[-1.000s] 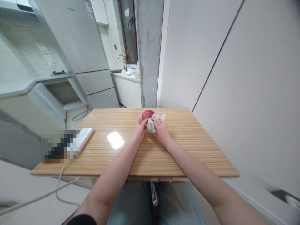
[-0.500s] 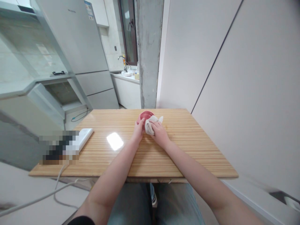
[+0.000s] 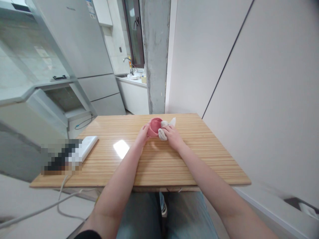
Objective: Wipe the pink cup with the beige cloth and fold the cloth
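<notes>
Crumpled off-white cloth [image 3: 163,134] shifted right, off near rim of round pink bowl [image 3: 156,125], baring more interior; contact now appears right-side only. Left hand [image 3: 144,132]: fingers part-curled, gripping bowl's left wall. Right hand [image 3: 174,137]: fingers closed on cloth. Bowl towards far edge of striped wood-grain bench [image 3: 211,159].

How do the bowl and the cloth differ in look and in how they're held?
Colour: the bowl is pink, while the cloth is off-white.
Shape: the bowl is round with an open top; the cloth is bunched and creased.
Hold: the left hand grips the bowl at its side; the right hand clutches the cloth.
Shared: bowl and cloth are each in one hand, close together.
</notes>
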Motion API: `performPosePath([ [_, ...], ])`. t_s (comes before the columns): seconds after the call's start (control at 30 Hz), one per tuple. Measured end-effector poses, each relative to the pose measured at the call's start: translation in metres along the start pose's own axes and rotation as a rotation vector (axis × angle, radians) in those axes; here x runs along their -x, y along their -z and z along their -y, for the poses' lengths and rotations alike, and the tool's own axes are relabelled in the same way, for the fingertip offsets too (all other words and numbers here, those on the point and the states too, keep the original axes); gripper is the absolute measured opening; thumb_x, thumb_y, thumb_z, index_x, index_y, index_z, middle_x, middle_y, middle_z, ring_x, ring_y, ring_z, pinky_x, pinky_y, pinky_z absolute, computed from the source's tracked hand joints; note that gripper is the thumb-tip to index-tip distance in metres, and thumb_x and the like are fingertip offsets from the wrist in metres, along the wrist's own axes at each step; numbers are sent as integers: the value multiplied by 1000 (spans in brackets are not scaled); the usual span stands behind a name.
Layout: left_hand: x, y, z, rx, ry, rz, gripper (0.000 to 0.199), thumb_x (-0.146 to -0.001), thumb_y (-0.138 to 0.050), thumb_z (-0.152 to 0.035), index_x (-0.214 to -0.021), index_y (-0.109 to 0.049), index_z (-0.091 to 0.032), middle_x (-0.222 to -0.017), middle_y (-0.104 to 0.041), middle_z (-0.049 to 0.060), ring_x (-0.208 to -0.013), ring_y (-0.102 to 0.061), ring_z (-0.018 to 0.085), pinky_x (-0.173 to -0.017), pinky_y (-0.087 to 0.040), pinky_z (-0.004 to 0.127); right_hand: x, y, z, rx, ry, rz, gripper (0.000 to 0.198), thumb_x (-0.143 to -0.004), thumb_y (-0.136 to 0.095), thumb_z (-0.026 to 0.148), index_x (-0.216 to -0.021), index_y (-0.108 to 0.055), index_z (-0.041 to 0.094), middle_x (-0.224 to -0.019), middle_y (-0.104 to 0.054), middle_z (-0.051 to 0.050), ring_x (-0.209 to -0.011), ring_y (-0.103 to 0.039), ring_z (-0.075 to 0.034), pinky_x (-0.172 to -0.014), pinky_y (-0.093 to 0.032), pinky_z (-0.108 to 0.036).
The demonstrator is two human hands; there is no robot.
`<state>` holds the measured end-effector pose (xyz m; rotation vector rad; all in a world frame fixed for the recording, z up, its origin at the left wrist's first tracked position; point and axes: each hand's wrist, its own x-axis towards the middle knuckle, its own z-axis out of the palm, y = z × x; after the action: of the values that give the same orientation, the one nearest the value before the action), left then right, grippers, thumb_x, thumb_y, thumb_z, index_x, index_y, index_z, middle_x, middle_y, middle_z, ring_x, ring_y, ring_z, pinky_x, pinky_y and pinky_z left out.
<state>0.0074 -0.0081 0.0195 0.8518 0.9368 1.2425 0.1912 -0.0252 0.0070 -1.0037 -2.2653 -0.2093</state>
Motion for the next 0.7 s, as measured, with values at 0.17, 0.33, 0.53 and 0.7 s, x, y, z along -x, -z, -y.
performPosePath([
  [0.17, 1, 0, -1, -106, -61, -97, 48, -67, -71, -55, -93, -64, -15, -88, -67, 8, -75, -64, 16, -61, -53, 26, 1, -2, 8, -1, -56, 40, 25, -86, -51, 9, -107, -62, 18, -113, -62, -10, -99, -47, -24, -90, -43, -38],
  [0.33, 1, -16, 14, 14, -130, -169, 46, -67, -70, -57, -82, -55, -16, -71, -59, 0, -63, -58, 10, -55, -47, 20, -2, -3, 28, 5, -218, -48, 39, -82, -60, 21, -120, -54, 15, -122, -57, -14, -103, -47, -28, -91, -42, -42],
  [0.53, 1, -22, 23, 82, -61, -94, 69, -60, -83, -35, -116, -44, -24, -92, -63, 2, -72, -63, 12, -62, -50, 22, -3, -2, 14, 33, -182, 10, 13, -87, -53, 16, -95, -63, 17, -97, -62, -11, -94, -47, -25, -88, -42, -39],
  [0.7, 0, -3, 5, -125, 38, -52, 63, -65, -77, -47, -118, -52, -23, -88, -64, 3, -67, -62, 13, -60, -50, 25, -3, 3, 5, 65, 9, 102, 17, -92, -47, 16, -93, -64, 18, -98, -63, -9, -90, -46, -23, -85, -42, -36],
])
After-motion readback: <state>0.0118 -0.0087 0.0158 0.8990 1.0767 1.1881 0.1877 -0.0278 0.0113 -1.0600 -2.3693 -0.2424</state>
